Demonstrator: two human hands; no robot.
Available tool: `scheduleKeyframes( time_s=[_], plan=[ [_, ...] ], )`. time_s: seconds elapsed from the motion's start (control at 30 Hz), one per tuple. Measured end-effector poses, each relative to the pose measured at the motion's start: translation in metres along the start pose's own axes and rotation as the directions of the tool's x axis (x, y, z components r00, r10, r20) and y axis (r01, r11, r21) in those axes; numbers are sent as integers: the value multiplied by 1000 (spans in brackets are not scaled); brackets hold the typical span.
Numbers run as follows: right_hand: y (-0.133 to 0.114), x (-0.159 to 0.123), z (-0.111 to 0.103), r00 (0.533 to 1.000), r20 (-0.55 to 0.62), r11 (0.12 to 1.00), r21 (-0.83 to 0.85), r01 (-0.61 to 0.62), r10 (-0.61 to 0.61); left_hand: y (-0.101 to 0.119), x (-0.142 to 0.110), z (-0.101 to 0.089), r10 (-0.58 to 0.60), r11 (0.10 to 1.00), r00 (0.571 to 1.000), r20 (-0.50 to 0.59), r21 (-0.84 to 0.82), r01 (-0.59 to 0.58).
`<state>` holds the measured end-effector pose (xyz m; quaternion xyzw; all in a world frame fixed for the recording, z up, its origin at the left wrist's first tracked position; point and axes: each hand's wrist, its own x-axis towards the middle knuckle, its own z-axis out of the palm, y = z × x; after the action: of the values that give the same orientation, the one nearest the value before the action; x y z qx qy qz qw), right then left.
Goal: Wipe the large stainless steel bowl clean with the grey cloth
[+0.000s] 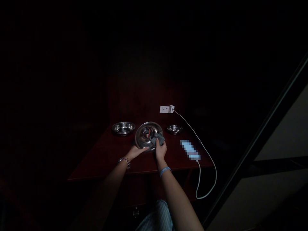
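My left hand (137, 152) grips the lower left rim of a shiny steel bowl (140, 138), its thumb over the edge. The bowl is tilted so its inside faces me, and a reddish and white mark shows near its middle. In my right hand (161, 149) is a grey-green cloth (157, 139), folded and pressed against the bowl's inner right side. To the left stand other steel bowls (123, 128), which look stacked. A smaller steel bowl (175, 129) sits to the right.
A dark red table (96, 163) carries the bowls. On its right lies a blurred-out phone-like thing (190, 149) with a white cable (216, 173) that loops past the front edge. The cable runs to a charger (171, 109) in a wall socket (164, 109). Surroundings are very dark.
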<state>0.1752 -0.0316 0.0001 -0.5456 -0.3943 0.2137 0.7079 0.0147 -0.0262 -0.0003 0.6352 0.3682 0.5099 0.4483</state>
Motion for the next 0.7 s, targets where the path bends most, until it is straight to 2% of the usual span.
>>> scheduleKeyframes(
  time_s=[0.1,0.37,0.53,0.7],
  plan=[
    [0,0,1,999,39,1000,26,7,-8,-5,1,-1,-12,1000,998,-56,16,13],
    [5,1,2,987,159,1000,-19,-6,9,-11,9,-8,-93,991,979,-180,-113,73],
    [7,0,4,984,178,1000,-12,-7,9,-11,8,-9,-145,989,959,-244,-60,134],
    [5,-1,3,991,132,1000,9,-4,3,-9,11,-13,-160,987,953,-257,-36,156]
  ],
)
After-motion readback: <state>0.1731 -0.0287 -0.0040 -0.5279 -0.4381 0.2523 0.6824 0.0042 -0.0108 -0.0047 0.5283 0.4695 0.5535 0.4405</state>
